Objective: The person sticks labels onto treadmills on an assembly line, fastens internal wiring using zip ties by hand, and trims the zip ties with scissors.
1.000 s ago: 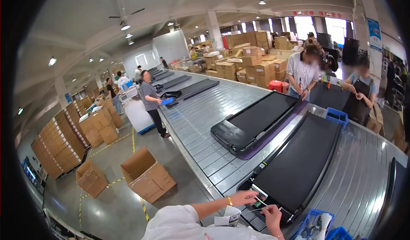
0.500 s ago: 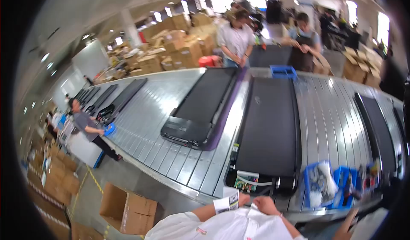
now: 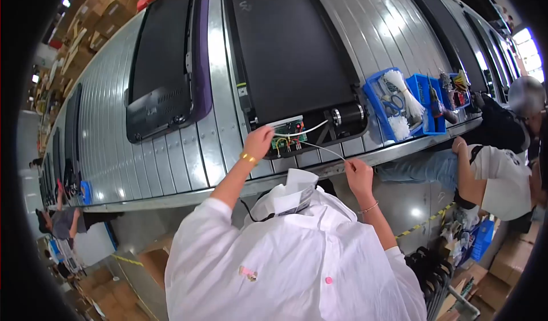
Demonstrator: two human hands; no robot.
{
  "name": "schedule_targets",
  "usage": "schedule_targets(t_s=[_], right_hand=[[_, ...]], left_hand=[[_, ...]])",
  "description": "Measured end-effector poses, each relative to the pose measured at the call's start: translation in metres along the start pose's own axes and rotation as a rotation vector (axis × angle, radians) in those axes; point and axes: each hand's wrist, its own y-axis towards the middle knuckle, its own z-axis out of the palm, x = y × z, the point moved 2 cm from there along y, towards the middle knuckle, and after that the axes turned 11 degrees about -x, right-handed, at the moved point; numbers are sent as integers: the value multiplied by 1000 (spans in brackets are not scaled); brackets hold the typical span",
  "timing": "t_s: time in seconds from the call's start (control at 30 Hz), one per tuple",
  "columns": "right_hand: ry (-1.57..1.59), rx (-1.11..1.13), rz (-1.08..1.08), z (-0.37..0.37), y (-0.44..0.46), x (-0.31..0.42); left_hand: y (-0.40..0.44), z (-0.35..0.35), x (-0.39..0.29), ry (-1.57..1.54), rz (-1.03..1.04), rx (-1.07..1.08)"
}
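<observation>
In the head view a treadmill (image 3: pixel 285 47) lies on the conveyor, its near end uncovered. Inside that end a green circuit board (image 3: pixel 291 137) with coloured wires shows. My left hand (image 3: pixel 260 142), a yellow band at its wrist, is closed at the board's left side, fingertips on the end of a white cable (image 3: pixel 308 130) arching over the board. To the right, my right hand (image 3: pixel 359 175) pinches a thin white strand (image 3: pixel 326 149) stretched from the board; whether it is a wire or a cable tie is unclear.
Blue bins (image 3: pixel 377 112) right of the treadmill hold bundled white ties, scissors and tools. Another treadmill (image 3: pixel 162 52) lies to the left, and several more lie farther along the conveyor (image 3: pixel 103 149). A person in a pale top (image 3: pixel 505 178) is at the right edge.
My view has tilted down toward the treadmill's near end. My hands, earlier close together at my chest by a white paper, are now apart at the circuit board, on the cable and strand.
</observation>
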Motion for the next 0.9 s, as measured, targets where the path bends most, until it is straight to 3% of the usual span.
schedule_targets(t_s=[0.13,0.23,0.3,0.33,0.4,0.57,0.63,0.7,0.8,0.9], right_hand=[[-100,-14,83,-2,9,-5],[-59,-10,138,-14,17,-14],[-31,-6,174,-17,25,-20],[-41,11,172,-15,28,-23],[-57,50,171,-8,35,-28],[-46,167,252,45,53,-60],[-7,232,325,71,58,-69],[-40,203,218,91,63,-72],[-97,191,124,112,76,-71],[-187,209,38,119,78,-69]], left_hand=[[40,89,-38,-151,128,127],[61,157,-38,-99,219,44],[57,186,-31,173,-190,243],[52,198,-23,175,-186,258],[39,209,-9,235,-373,439],[41,207,-8,195,-436,420],[50,209,-3,194,-303,621],[52,212,0,209,-228,744],[47,223,12,-251,-928,770],[50,225,8,-169,-895,821]])
